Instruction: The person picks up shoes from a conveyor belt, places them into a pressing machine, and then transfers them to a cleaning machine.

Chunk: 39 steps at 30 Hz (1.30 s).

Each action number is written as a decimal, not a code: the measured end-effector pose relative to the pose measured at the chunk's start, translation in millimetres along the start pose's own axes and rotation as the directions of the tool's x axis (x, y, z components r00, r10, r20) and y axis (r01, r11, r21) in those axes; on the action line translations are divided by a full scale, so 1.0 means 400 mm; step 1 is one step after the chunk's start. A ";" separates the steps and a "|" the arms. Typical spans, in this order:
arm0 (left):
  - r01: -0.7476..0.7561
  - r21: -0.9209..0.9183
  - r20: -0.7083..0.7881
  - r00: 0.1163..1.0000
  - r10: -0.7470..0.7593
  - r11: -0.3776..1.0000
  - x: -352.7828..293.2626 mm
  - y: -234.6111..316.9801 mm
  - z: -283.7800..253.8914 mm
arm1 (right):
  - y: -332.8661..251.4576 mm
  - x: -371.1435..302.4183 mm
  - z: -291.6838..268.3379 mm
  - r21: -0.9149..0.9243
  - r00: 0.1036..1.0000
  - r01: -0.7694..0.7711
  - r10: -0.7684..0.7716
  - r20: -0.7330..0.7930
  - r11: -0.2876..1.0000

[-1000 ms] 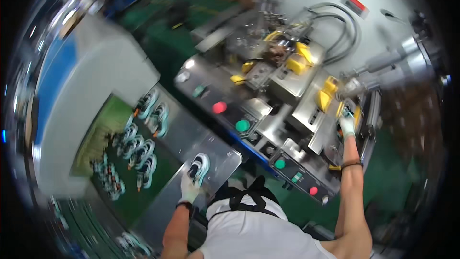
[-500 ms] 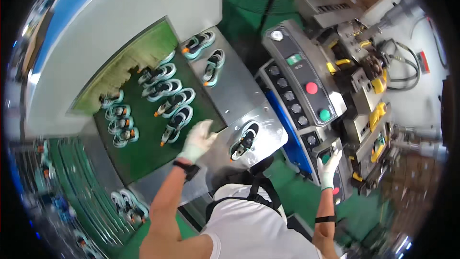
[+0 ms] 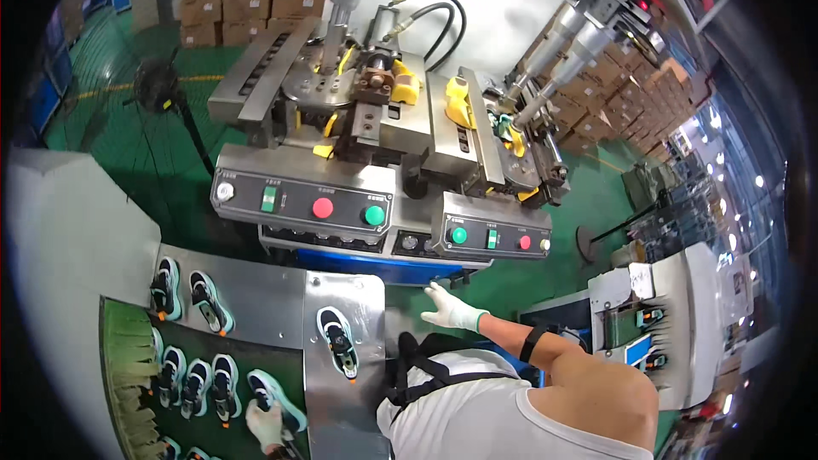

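Note:
My left hand [image 3: 266, 424], in a white glove, is at the lower left with its fingers closed on a sneaker [image 3: 279, 393] with a pale blue sole. That sneaker is at the near end of a row on the green surface, and the hand hides part of it. My right hand [image 3: 453, 310], also gloved, hangs over the floor in front of the machine, its fingers apart and nothing in them. Between the hands, a single dark sneaker [image 3: 338, 341] lies on the metal plate [image 3: 362, 290].
More sneakers [image 3: 196, 388] stand on the green surface [image 3: 170, 426] beside a bristle curtain [image 3: 128, 375]. Two sneakers lie on a metal ledge [image 3: 264, 298]. Ahead is a pressing machine with button panels [image 3: 298, 204] and yellow pads [image 3: 405, 85]. A fan [image 3: 158, 85] stands at left.
My view has swung right toward the machine. My left hand, open over the green surface before, is now on a sneaker. My right hand has come away from the machine's control panel.

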<state>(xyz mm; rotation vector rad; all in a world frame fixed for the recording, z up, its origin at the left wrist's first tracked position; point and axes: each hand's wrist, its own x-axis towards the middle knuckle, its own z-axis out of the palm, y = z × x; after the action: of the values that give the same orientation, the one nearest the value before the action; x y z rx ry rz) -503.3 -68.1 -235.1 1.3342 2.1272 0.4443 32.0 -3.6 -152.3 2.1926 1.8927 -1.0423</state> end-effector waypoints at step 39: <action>-0.309 -0.696 0.045 0.882 0.469 0.648 0.187 1.151 0.008 | -0.016 0.127 -0.518 0.805 0.917 0.013 -0.314 -0.246 -0.593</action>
<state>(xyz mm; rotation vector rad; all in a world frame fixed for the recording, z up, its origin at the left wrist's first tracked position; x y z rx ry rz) -202.8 203.0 -3.1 1.3005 1.2566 1.0770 118.7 136.7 -17.1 1.1383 0.5978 -4.2829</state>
